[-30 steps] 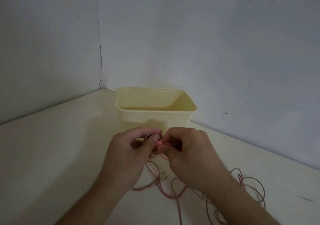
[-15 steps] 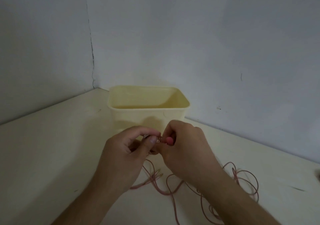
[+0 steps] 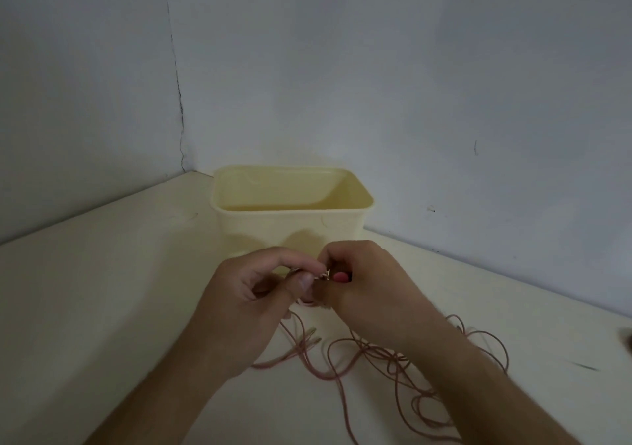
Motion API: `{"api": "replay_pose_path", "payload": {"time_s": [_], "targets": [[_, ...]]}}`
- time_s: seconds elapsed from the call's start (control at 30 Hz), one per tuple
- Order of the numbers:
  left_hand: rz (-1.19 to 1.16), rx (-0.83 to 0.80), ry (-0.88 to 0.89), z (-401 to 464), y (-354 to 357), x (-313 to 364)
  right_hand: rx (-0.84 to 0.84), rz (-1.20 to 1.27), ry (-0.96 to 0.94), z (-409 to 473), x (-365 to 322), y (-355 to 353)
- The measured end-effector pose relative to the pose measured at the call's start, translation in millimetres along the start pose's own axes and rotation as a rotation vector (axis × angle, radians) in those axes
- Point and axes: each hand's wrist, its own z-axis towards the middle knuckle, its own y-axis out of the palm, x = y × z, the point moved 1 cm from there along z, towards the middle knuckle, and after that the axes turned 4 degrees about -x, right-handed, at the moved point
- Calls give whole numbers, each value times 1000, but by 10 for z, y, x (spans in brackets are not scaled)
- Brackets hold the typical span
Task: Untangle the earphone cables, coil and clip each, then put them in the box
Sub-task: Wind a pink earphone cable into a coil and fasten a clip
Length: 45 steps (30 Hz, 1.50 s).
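cables: pink earphone cables [image 3: 383, 359] lie in loose tangled loops on the table, mostly under and to the right of the right forearm, running off the bottom edge; strands rise from the pile up to the hands
plugs: two small metal-tipped plugs [image 3: 313, 336] lie side by side on the table just below the left hand, apart from it
left hand: left hand [image 3: 246, 308] held above the table, fingers curled, thumb and forefinger pinching a small bunch of the cable at its tips; thumbnail faces up
right hand: right hand [image 3: 369, 294] right beside the left, fingertips of both touching, fingers curled in tight round a small pink piece [image 3: 340, 277]; cannot tell if it is an earbud or a clip, mostly hidden by fingers
table: cream table [image 3: 102, 308], a dark smudge near the right edge, blurred
box: pale yellow plastic box [image 3: 290, 229] stands upright and open-topped just behind the hands, in the corner of the table; hand shadows fall on its front wall; what shows of the inside holds no cable
walls: grey-white walls [image 3: 376, 68] meet behind the box, thin crack down the corner line
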Motion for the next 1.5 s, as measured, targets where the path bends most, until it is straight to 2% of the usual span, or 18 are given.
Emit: {"api": "replay_pose_path", "payload": {"time_s": [0.27, 0.37, 0.53, 0.77, 0.87, 1.1, 1.3, 1.5], "targets": [[-160, -1, -89, 14, -33, -32, 31, 112, 11, -23, -16, 18], [-198, -20, -105, 14, -24, -22, 49, 65, 4, -13, -13, 57], [-172, 10, -106, 13, 2, -37, 27, -9, 37, -4, -35, 72], [-170, -39, -114, -31, 9, 3, 167, -113, 71, -30, -48, 119], [-119, -35, -97, -38, 22, 17, 127, -104, 84, -33, -73, 95], [-83, -7, -94, -17, 37, 3, 22, 87, 156, -28, -60, 34], [-113, -60, -156, -6, 35, -6, -85, 397, 215, -41, -45, -47], [-117, -27, -200, 8, 34, -25, -220, 731, 256, -59, -79, -158]]}}
